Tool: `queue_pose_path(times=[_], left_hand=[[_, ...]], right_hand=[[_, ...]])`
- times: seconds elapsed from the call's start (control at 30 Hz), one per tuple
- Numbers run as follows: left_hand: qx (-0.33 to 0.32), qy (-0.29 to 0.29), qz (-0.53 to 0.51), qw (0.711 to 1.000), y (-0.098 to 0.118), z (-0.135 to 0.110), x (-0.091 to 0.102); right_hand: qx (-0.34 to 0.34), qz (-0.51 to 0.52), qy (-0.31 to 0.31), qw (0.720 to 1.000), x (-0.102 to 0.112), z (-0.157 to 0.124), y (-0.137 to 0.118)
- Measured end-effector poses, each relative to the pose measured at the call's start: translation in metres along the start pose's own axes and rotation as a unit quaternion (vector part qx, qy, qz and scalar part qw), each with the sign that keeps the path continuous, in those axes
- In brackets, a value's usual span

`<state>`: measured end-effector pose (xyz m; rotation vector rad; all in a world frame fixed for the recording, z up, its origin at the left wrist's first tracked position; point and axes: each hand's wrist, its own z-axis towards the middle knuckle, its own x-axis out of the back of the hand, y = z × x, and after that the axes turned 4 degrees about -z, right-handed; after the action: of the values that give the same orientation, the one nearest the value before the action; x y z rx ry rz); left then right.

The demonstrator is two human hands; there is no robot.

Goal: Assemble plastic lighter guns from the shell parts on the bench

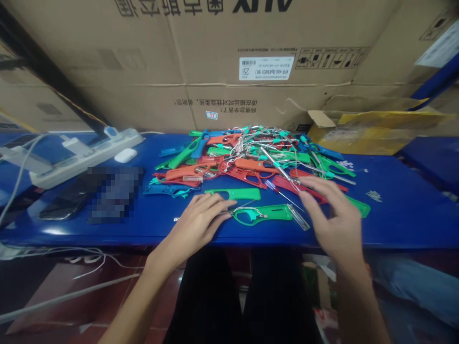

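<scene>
A heap of plastic handle pieces (251,157) in green, orange, red and blue, mixed with thin metal rods, lies on a blue table (401,210). My left hand (201,222) rests flat near the front edge, fingers stretched out, tips touching a green handle piece (263,213) with a metal wire on it. Another green piece (236,193) lies just beyond those fingers. My right hand (332,217) hovers over the heap's right side with fingers spread and slightly curled, above red pieces and a small clear-handled screwdriver (279,188). Neither hand grips anything.
A white power strip (86,153) with plugs and cables and a white earbud case (125,155) lie at the left, beside a dark phone (64,203). Big cardboard boxes (229,67) wall the back. An open box with yellow lining (373,126) stands at the right.
</scene>
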<state>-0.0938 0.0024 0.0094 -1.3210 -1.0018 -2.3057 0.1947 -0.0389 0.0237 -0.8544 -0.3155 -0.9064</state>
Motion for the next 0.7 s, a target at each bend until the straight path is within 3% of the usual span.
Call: queue_pose_path(times=[0.03, 0.1, 0.23, 0.37, 0.5, 0.6, 0.7], left_hand=[[-0.005, -0.006, 0.004, 1.0, 0.001, 0.0, 0.0], [-0.017, -0.015, 0.01, 1.0, 0.001, 0.0, 0.001], [-0.029, -0.015, 0.02, 0.999, 0.001, -0.001, 0.002], [-0.042, -0.018, 0.035, 0.998, -0.002, -0.003, 0.001], [-0.057, -0.016, 0.063, 0.996, -0.003, -0.003, 0.0], [-0.065, -0.018, 0.096, 0.993, -0.004, -0.004, -0.003], [-0.068, -0.022, 0.123, 0.99, -0.006, -0.005, -0.005]], right_hand=[[0.011, -0.011, 0.004, 1.0, 0.003, 0.014, 0.005], [0.064, -0.03, -0.048, 0.996, 0.003, 0.047, 0.018], [0.117, -0.149, -0.157, 0.969, -0.021, 0.114, 0.052], [0.115, -0.148, -0.186, 0.965, -0.036, 0.136, 0.065], [0.103, -0.185, -0.12, 0.97, -0.001, 0.094, 0.041], [-0.006, -0.182, -0.045, 0.982, 0.027, 0.03, 0.015], [-0.102, -0.196, -0.054, 0.974, 0.028, -0.034, 0.0]])
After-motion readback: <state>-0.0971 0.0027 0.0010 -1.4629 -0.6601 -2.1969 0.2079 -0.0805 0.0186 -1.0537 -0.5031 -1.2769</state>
